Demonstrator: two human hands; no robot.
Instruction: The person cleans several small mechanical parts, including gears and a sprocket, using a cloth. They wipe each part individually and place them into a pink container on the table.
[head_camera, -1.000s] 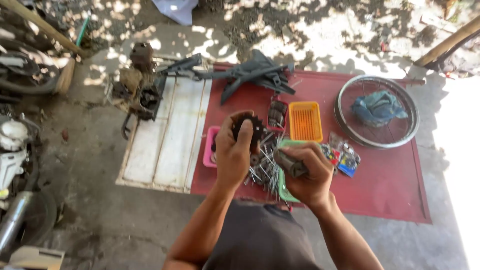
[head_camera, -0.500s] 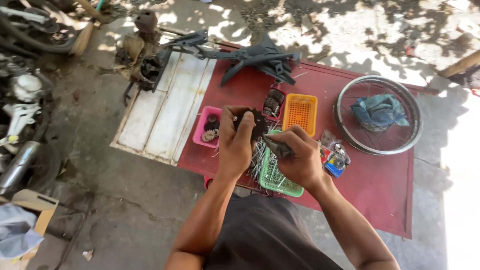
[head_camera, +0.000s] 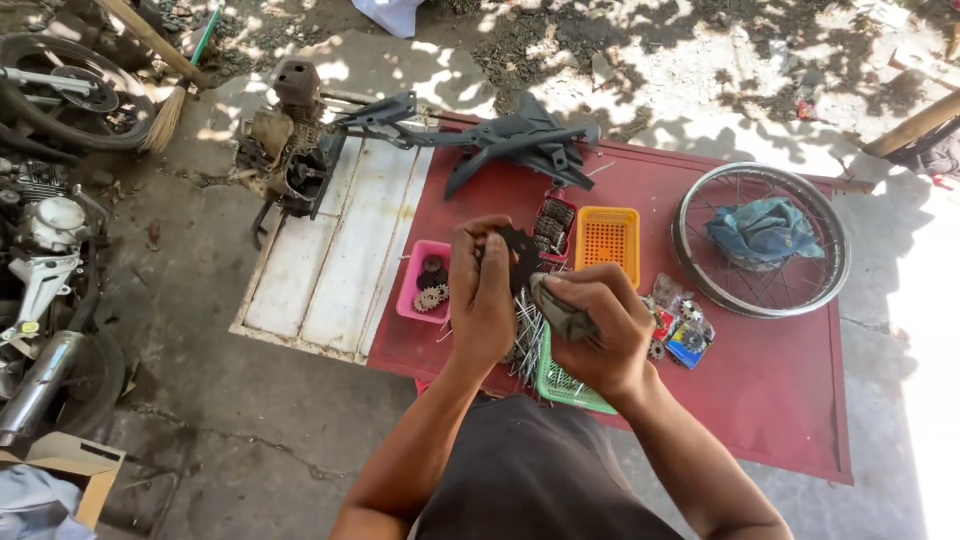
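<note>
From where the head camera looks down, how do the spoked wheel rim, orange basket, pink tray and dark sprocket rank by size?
1. spoked wheel rim, clearly largest.
2. orange basket.
3. pink tray, a bit smaller, partly hidden.
4. dark sprocket in the left hand; nearer the camera and half covered, so its rank is unsure.

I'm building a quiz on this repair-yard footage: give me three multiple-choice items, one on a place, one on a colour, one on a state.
1. Where does the crumpled blue cloth lie?
A in the orange basket
B inside the spoked metal wheel rim
C on the white panel

2. What colour is the small tray of gears?
A pink
B yellow
C black

3. What does the left hand hold?
A nothing
B a broom
C a dark toothed sprocket

Answers: B, the rim rings the cloth; A, its wall is pink; C, its fingers grip the sprocket.
</note>
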